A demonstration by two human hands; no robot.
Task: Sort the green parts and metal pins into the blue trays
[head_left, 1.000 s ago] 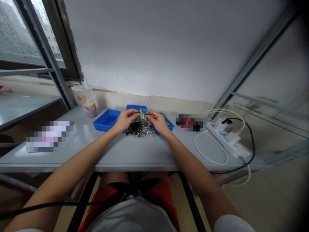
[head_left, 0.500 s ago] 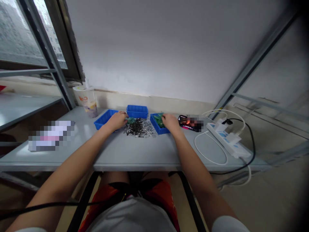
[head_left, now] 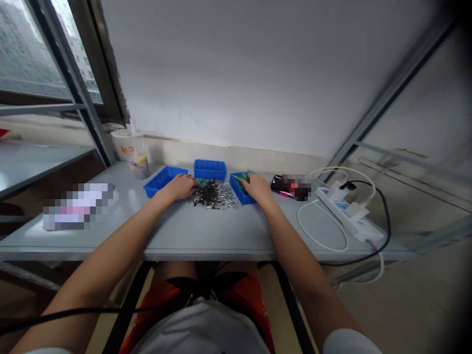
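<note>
A heap of small screws (head_left: 214, 195), dark and silver, lies in the middle of the table. My left hand (head_left: 180, 187) rests low at the heap's left edge, palm down with its fingers stretched out, beside a little green material (head_left: 201, 182). Over the right blue bin (head_left: 248, 198) is my right hand (head_left: 258, 187), thumb and fingers apart. It touches green, film-like pieces (head_left: 241, 178) inside that bin; its fingertips are partly hidden. The left blue bin (head_left: 158, 181) stands behind my left wrist, and a third blue bin (head_left: 210, 169) is behind the heap.
A drink cup with a straw (head_left: 135, 156) stands at the back left. The left side holds a blurred flat item (head_left: 77, 206). A phone (head_left: 282, 185) lies right of the bins. Farther right are a white power strip (head_left: 348, 214) and loose cables. The wall closes off the back.
My right hand has shifted slightly left, deeper over the green pieces. The left hand's fingers lie a little flatter beside the heap. The bins have stayed in place.
</note>
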